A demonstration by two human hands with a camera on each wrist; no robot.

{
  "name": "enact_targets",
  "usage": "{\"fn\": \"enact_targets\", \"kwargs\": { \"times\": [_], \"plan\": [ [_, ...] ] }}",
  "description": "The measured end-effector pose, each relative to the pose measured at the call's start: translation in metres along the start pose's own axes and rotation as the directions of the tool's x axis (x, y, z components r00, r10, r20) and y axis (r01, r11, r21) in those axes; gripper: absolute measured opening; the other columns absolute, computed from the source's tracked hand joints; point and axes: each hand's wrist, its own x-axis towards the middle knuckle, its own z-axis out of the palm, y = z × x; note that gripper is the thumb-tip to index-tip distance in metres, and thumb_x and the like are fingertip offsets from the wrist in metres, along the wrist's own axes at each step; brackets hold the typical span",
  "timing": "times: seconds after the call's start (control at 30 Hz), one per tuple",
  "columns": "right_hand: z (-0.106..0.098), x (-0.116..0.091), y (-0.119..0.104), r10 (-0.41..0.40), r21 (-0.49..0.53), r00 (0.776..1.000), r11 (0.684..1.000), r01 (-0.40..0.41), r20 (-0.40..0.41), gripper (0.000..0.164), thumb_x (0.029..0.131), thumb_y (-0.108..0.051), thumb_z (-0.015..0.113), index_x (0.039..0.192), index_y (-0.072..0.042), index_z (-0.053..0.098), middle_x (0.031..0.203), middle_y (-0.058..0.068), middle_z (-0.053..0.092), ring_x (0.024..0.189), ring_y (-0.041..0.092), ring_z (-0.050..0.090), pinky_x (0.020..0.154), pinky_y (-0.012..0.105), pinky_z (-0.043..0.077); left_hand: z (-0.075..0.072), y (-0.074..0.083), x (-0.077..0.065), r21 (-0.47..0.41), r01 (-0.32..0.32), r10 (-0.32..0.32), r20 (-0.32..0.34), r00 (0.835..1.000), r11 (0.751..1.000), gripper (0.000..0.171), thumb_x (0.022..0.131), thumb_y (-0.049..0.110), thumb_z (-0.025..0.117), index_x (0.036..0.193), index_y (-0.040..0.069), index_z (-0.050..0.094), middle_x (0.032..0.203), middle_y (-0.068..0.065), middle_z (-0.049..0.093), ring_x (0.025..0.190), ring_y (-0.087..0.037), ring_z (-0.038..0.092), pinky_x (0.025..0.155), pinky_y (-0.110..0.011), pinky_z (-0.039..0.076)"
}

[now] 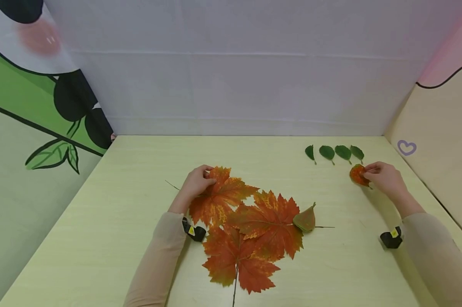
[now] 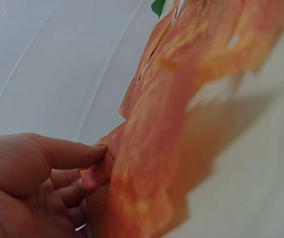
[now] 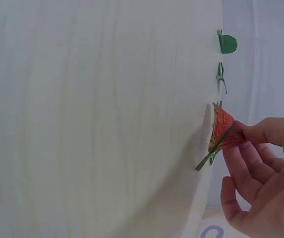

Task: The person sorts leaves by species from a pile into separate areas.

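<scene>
A: What's the left hand (image 1: 197,181) doing?
B: Pinching the upper edge of a big orange leaf (image 1: 225,196). Two more big leaves (image 1: 269,221) are lying beside it on the table (image 1: 100,238), and a small olive leaf (image 1: 305,219) is overlapping their right side.
A: And the right hand (image 1: 386,179)?
B: Pinching a small red leaf (image 1: 357,174), holding it at the table's far right, just nearer than four green leaves (image 1: 326,152) that are forming a row. Cannot tell whether it's touching the table.

Sleeves (image 1: 159,260) are beige, wrist cams (image 1: 390,242) blk (w/ yel. labels (image 1: 191,231)).
</scene>
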Motion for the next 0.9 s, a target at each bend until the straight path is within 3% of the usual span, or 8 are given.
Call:
{"fn": "enact_targets", "kwargs": {
  "times": [0.47,0.67,0.9],
  "plan": [
    [-0.004,0.001,0.001,0.015,-0.054,1.000,0.998,-0.014,0.017,0.046,0.092,-0.030,0.048,0.115,0.010,0.046,0.110,0.033,0.053,0.093,0.043,0.052,0.063,0.033,0.041,-0.002,0.001,0.000,-0.011,-0.009,0.009,0.015,1.000,1.000,0.047,0.089,0.018,0.058,0.132,0.005,0.044,0.115,-0.017,0.055,0.094,-0.027,0.055,0.079,-0.039,0.046],
    [-0.004,-0.005,-0.011,-0.007,-0.178,0.999,0.984,-0.001,-0.047,0.043,0.091,-0.031,0.047,0.113,0.005,0.049,0.106,0.026,0.056,0.089,0.039,0.054,0.065,0.043,0.038,-0.002,0.001,0.001,-0.012,-0.012,0.012,0.018,1.000,1.000,0.047,0.089,0.018,0.058,0.132,0.005,0.044,0.113,-0.016,0.055,0.093,-0.027,0.054,0.079,-0.039,0.045],
    [0.000,-0.014,-0.030,-0.087,-0.247,0.992,0.967,0.063,-0.087,0.034,0.089,-0.024,0.050,0.107,0.004,0.053,0.101,0.023,0.061,0.084,0.038,0.057,0.072,0.052,0.032,-0.002,0.001,0.001,-0.008,-0.010,0.010,0.018,1.000,1.000,0.046,0.089,0.018,0.058,0.131,0.005,0.045,0.111,-0.016,0.056,0.090,-0.026,0.053,0.077,-0.038,0.045]
  ]
}}
